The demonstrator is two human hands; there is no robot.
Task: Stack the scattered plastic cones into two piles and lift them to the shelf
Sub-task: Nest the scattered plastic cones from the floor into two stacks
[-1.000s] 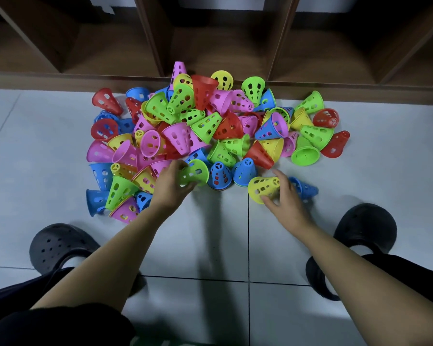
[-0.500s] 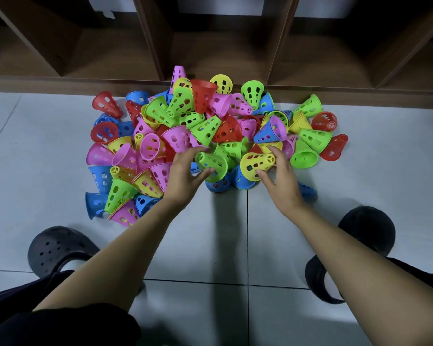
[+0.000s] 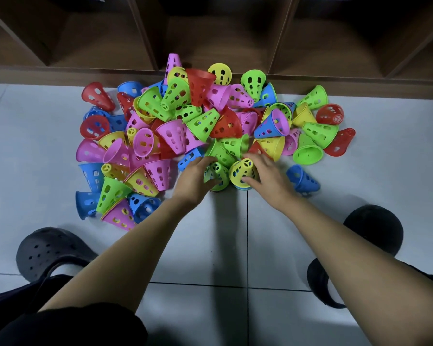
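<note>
A heap of perforated plastic cones [image 3: 175, 136] in pink, green, blue, yellow and red lies scattered on the grey tiled floor below a wooden shelf [image 3: 210, 41]. At the heap's near edge my left hand [image 3: 194, 176] grips a green cone [image 3: 216, 173] standing upright with its narrow end up. Right beside it my right hand [image 3: 268, 174] grips an upright yellow cone [image 3: 241, 171]; a blue rim shows under it. The two cones stand side by side, almost touching.
A loose blue cone [image 3: 303, 181] lies to the right of my right hand. Black clogs sit at the lower left [image 3: 50, 250] and lower right [image 3: 375, 228]. The shelf has open compartments with slanted wooden dividers [image 3: 145, 33] behind the heap.
Both hands carried their cones from the sides to the heap's near edge and set them upright next to each other. The green and yellow cones now cover the blue cones that stood there.
</note>
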